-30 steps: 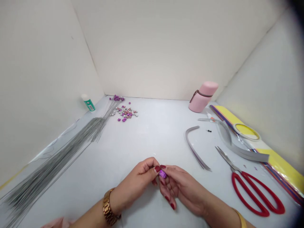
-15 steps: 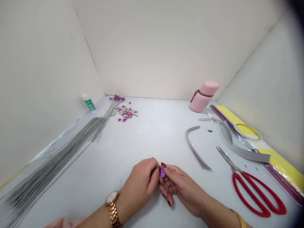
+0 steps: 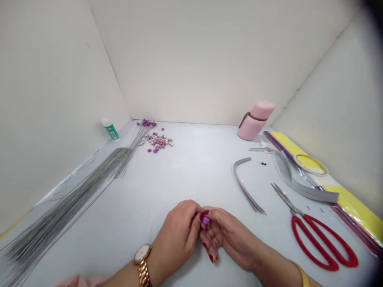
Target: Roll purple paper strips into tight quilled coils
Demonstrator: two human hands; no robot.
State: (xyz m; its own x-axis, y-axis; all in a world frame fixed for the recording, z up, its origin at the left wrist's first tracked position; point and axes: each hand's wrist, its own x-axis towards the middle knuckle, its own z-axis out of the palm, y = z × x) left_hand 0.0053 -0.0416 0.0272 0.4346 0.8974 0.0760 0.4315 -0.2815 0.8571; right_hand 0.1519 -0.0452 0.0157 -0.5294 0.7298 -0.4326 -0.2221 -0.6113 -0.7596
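Between the fingertips of both hands sits a small shiny purple folded piece (image 3: pixel 206 220), much like the little purple stars on the table. My left hand (image 3: pixel 183 228), with a gold watch at its wrist, pinches it from the left side. From the right, my right hand (image 3: pixel 227 233) grips it between thumb and fingers, its lower fingers curled below. Parts of the piece are hidden by the fingertips. At the back left lies a pile of small purple, pink and silver stars (image 3: pixel 160 141).
Left: a bundle of grey wires (image 3: pixel 77 195), purple-tipped stems (image 3: pixel 146 122) and a glue stick (image 3: pixel 110 129). Right: red-handled scissors (image 3: pixel 317 235), grey paper strips (image 3: pixel 241 181), a tape roll (image 3: pixel 311 164), yellow packaged sheets (image 3: pixel 353 207), a black pin (image 3: pixel 263 164) and a pink flask (image 3: pixel 255 120).
My right thumb has shifted over the purple piece, closer to the left fingertips. The piece has turned slightly between the fingers. Everything on the table lies as before.
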